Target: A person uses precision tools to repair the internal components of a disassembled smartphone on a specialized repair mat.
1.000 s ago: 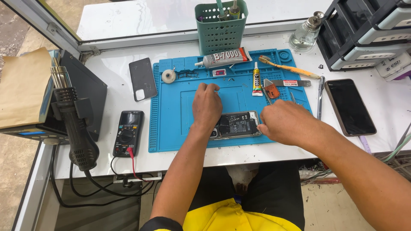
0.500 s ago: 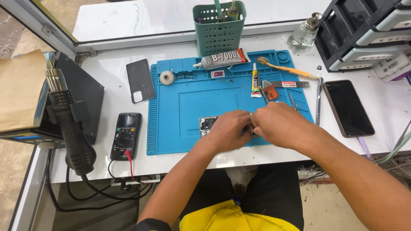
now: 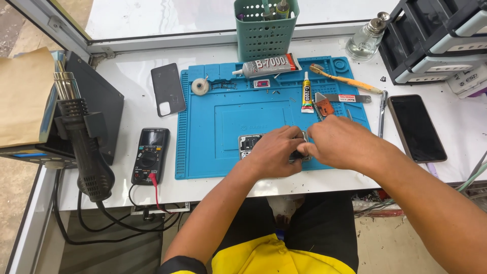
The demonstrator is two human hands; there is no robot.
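Observation:
An opened phone (image 3: 249, 144) lies on the blue work mat (image 3: 213, 127), mostly hidden under my hands. My left hand (image 3: 274, 151) rests on top of it, fingers curled over its right part. My right hand (image 3: 337, 142) meets the left one at the phone's right end, fingertips pinched there on something too small to make out. Both hands sit near the mat's front edge.
On the mat's far side lie a large glue tube (image 3: 268, 65), a small glue tube (image 3: 306, 92), a tape roll (image 3: 200, 87), a toothbrush (image 3: 345, 78). A phone back cover (image 3: 167, 89), multimeter (image 3: 150, 155), hot air gun (image 3: 83, 142), dark phone (image 3: 416, 127), green basket (image 3: 266, 28), glass bottle (image 3: 366, 39) surround it.
My left hand drew back from the mat's middle onto the phone. Both hands have come together at the phone's right end.

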